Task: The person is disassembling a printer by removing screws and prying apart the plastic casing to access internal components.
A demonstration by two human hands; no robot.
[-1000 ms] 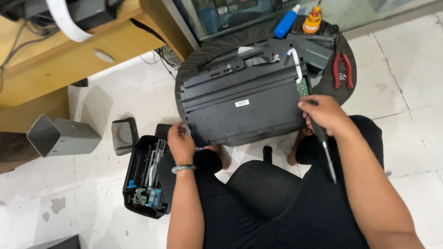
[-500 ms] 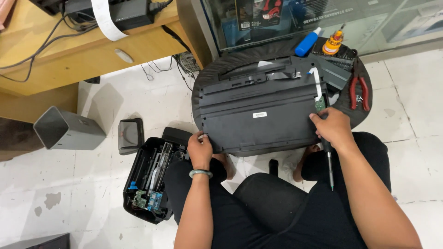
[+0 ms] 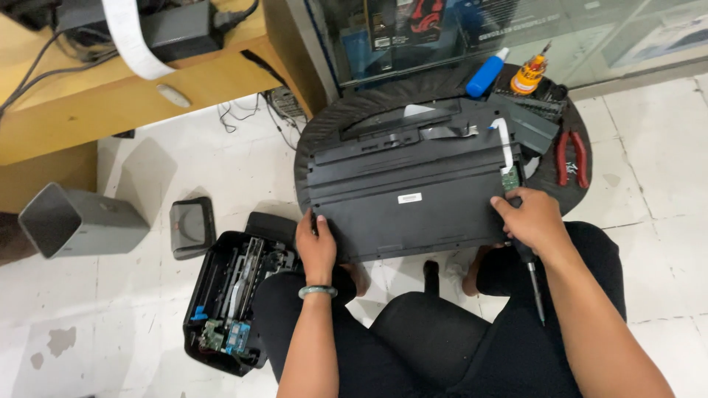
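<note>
Large flat black plastic printer panel (image 3: 413, 199) lies on round black table (image 3: 324, 133), w/ both hands steadying it. Left hand (image 3: 316, 249) grips panel's near-left edge; right hand (image 3: 532, 220) at near-right corner, closed round black-handled screwdriver (image 3: 532, 276), tip pointing down, away from panel.

Small white rectangular label (image 3: 409, 198) mid black panel (image 3: 413, 206); dark boxed packages (image 3: 413, 26) behind glass case beyond panel.
</note>
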